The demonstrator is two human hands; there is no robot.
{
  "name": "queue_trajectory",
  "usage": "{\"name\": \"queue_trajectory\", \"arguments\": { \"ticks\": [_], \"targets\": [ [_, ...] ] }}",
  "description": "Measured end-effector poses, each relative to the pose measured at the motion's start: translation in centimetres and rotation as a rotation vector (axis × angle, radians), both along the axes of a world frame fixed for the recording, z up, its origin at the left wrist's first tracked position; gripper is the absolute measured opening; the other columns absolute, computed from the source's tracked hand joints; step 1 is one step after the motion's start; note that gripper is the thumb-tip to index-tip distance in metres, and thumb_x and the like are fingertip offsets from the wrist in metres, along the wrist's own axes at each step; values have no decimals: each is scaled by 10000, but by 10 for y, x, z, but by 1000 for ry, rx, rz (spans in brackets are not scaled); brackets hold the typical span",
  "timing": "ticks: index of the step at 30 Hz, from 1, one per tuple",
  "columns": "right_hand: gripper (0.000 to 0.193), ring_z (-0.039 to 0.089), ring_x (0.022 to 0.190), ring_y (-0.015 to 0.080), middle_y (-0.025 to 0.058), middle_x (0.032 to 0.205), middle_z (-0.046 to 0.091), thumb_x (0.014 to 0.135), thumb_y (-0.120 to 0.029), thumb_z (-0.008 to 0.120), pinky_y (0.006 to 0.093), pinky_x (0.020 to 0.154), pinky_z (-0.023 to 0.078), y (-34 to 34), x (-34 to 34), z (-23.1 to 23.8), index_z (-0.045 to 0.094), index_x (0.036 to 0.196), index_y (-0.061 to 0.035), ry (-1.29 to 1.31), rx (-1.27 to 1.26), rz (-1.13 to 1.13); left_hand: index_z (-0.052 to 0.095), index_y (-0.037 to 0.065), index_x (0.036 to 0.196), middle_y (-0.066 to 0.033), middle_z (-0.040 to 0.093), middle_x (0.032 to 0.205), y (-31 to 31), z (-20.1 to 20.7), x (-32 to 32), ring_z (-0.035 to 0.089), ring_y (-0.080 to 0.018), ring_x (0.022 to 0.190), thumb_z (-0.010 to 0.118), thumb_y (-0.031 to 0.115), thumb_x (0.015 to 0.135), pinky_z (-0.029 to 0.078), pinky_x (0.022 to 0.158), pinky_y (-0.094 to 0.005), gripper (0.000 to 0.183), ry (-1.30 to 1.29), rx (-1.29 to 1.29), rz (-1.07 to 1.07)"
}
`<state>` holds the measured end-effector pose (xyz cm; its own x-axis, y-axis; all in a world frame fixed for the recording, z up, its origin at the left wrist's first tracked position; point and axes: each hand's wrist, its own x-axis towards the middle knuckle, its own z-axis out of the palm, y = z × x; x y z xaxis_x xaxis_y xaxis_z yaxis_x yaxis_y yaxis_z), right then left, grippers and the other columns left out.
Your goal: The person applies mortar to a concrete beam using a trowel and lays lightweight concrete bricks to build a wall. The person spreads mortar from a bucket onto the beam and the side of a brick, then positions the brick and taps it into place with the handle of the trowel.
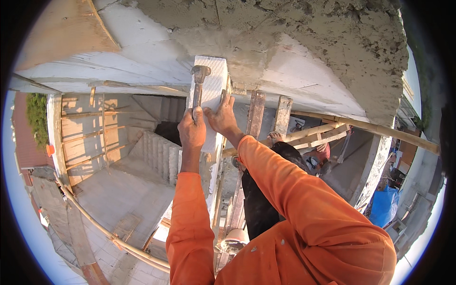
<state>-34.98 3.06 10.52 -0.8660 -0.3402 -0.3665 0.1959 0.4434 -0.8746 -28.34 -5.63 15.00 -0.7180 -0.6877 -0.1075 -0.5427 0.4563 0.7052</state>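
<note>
My left hand (192,130) is closed around the handle of a hammer (201,73), thumb along the shaft. The hammer's metal head lies over the pale face of a white block (216,71), which has a ridged surface and stands at the end of a narrow wall. Just right of the hammer, my right hand (222,115) grips the block's right side, with its thumb on the face and its fingers along the edge. Part of those fingers is hidden at the far side. Both arms are in orange sleeves.
Partly rendered grey wall (332,61) rises ahead. Wooden planks (255,114) and bamboo poles (389,135) stand under and around me. A white bucket (235,237) is below. Concrete stairs (159,154) descend at left. Another person in red (323,151) is lower down, beyond a blue tarp (384,206).
</note>
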Motion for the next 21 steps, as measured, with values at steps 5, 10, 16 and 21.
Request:
{"name": "queue_trajectory", "arguments": {
  "ticks": [5, 10, 16, 21],
  "targets": [
    [869, 438, 1189, 481, 291, 1310, 307, 789, -202, 705, 457, 1026, 394, 3, -3, -15, 167, 1414, 73, 81, 46, 10, 620, -9, 884, -268, 632, 788, 2, 4, -8, 630, -449, 766, 527, 389, 941, 490, 666, -482, 412, -152, 67, 9],
    [844, 409, 1206, 442, 280, 1292, 315, 795, -225, 703, 445, 1003, 422, -7, 2, -7, 193, 1393, 80, 75, 10, 52, 628, -2, 843, -254, 632, 744, 0, 16, 14, 634, -441, 731, 536, 402, 932, 494, 644, -478, 424, -146, 32, 85],
    [891, 408, 1206, 401, 257, 1267, 320, 760, -272, 728, 463, 1021, 395, -4, -5, -15, 202, 1393, 71, 184, 234, 124, 630, -6, 863, -189, 598, 635, 20, 32, 107, 614, -371, 590, 612, 423, 896, 470, 548, -415, 431, 128, 153, 197],
    [895, 362, 1241, 395, 227, 1290, 322, 753, -304, 731, 480, 1043, 328, -3, 3, 29, 223, 1432, -16, 294, 359, 161, 628, 22, 857, -108, 550, 602, 100, 8, 263, 539, -238, 529, 666, 422, 855, 444, 543, -359, 402, -1, 37, 379]
  ]
}}
